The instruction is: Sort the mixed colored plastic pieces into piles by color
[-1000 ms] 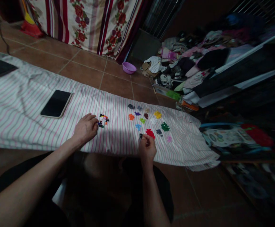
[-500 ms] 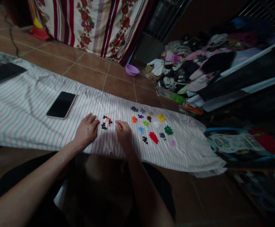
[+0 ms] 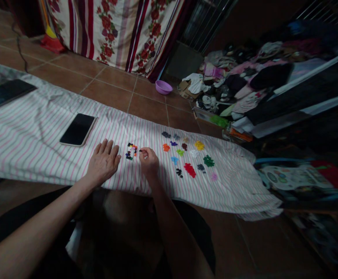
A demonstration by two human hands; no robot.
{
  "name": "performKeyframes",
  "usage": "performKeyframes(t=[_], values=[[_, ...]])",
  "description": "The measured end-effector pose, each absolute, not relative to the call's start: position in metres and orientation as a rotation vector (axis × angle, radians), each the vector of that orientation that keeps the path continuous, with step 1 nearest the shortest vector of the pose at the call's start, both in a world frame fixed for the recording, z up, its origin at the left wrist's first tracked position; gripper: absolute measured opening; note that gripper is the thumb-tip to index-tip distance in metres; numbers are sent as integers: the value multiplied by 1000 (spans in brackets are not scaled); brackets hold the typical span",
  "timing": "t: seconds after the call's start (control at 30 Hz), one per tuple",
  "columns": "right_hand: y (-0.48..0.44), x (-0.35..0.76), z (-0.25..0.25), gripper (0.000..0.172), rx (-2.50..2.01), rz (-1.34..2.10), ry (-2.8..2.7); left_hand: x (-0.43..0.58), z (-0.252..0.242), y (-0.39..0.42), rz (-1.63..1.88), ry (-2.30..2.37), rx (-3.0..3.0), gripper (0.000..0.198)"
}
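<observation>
My left hand (image 3: 103,161) lies flat on the striped cloth (image 3: 145,128), fingers spread, holding nothing. Just right of it is a small cluster of coloured pieces (image 3: 131,151), mostly black and orange, arranged close together. On the cluster's other side, my right hand (image 3: 149,161) pinches a small black piece (image 3: 140,150) at its fingertips. Sorted piles lie to the right of that hand, among them black pieces (image 3: 179,173), red pieces (image 3: 190,169), orange pieces (image 3: 166,147), yellow pieces (image 3: 199,145) and dark green pieces (image 3: 208,161). The pieces are too small for me to tell their kind.
A phone (image 3: 78,130) lies left of my left hand, and a dark flat device (image 3: 9,93) is at the far left. Beyond the cloth, a purple basin (image 3: 163,87) stands on the tiled floor. Heaped clothes (image 3: 233,77) are at the back right.
My left hand has flattened and its fingers have spread. My right hand has shifted slightly left, and a black piece now shows at its fingertips. The camera view has moved a little.
</observation>
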State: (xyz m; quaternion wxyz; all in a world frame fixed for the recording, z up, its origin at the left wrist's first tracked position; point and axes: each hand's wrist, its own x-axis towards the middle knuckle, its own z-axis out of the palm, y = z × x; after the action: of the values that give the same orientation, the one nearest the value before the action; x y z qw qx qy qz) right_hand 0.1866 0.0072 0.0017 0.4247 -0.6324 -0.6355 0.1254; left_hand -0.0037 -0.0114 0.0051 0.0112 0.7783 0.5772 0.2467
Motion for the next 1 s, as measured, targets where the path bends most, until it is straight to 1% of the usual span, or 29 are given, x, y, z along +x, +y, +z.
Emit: performKeyframes(t=[0.2,0.53,0.6,0.77,1.0], values=[[6,186,2,16,-1583,375,-1517,-4,6,-11,738,1845,2462,40],[5,186,3,16,-1562,310,-1578,-1,-2,-9,724,1866,2461,50],[5,186,2,17,-1558,312,-1589,0,-3,-9,700,1881,2485,49],[-4,189,1,27,-1516,344,-1642,4,0,-9,597,1910,2506,48],[-26,198,3,25,-1533,379,-1664,7,4,-11,543,1959,2509,49]])
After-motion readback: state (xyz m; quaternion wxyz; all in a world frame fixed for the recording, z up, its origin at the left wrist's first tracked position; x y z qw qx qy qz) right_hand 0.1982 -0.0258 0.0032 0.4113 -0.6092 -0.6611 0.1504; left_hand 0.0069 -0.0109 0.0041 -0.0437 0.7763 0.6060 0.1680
